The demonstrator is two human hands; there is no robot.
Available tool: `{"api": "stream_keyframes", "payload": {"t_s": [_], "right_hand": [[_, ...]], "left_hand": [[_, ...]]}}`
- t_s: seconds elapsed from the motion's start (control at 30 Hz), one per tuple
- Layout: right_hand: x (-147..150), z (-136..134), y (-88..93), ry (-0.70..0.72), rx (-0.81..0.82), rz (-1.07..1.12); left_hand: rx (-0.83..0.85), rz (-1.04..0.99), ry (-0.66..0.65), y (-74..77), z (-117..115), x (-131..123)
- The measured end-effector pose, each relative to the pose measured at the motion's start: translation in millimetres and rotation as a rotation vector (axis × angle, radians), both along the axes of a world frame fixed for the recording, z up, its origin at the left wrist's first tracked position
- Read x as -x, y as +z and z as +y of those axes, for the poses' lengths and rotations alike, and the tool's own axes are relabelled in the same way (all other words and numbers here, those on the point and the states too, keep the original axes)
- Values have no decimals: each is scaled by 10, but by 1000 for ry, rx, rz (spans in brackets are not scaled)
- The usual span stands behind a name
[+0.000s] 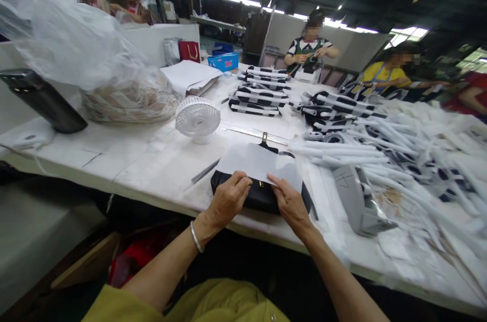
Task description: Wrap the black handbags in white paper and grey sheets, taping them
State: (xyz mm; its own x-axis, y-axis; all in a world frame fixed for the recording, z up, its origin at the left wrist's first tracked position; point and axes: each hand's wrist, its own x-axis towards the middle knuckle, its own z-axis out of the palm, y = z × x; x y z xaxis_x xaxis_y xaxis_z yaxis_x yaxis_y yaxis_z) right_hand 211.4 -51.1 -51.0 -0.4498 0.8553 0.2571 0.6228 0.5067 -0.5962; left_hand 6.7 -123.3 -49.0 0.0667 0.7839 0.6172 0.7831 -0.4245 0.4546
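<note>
On the table edge in front of me lies a black handbag [262, 199] with a small gold-coloured metal fitting on its front. A white sheet [251, 159] covers its upper part, and a black tab with a metal buckle [265, 138] sticks out behind. My left hand [231, 195] has its fingers curled in a pinch at the sheet's lower edge, against the bag. My right hand [288, 199] rests on the bag's right side, fingers stretched out, one fingertip on the sheet's edge. The undersides of both hands are hidden.
Left of the bag stand a white fan [198, 118], a plastic-wrapped bundle [125, 101] and a dark bottle [47, 101]. A grey dispenser [359, 203] is at right, beside piled white-wrapped strips [342, 152]. Stacked black-and-white pieces [258, 94] lie behind; several co-workers [310, 50] sit beyond.
</note>
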Motion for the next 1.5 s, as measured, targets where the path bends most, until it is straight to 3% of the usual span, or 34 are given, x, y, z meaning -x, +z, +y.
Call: {"api": "stream_keyframes", "payload": {"t_s": [0.1,0.2,0.3,0.4,0.77,1.0,1.1,1.23,1.37,1.5], "right_hand": [[-40,37,21,-241,155,225],[-29,62,40,-325,235,314],[-4,63,24,-288,223,311],[3,49,-8,-269,209,306],[0,56,-111,-225,175,356],[12,17,-230,-86,57,329],[20,15,-250,-22,-1,323],[24,21,-278,35,-103,274],[23,0,-280,91,-234,90],[-16,18,-198,106,-288,-111]], "left_hand": [[99,105,-38,62,64,-46],[238,214,12,142,160,-155],[375,339,125,220,261,-279],[425,407,156,255,334,-377],[492,444,153,234,444,-507],[596,408,298,215,504,-651],[557,406,302,215,410,-620],[412,415,232,190,196,-391],[234,366,301,93,75,-115],[55,339,232,-29,80,-3]]}}
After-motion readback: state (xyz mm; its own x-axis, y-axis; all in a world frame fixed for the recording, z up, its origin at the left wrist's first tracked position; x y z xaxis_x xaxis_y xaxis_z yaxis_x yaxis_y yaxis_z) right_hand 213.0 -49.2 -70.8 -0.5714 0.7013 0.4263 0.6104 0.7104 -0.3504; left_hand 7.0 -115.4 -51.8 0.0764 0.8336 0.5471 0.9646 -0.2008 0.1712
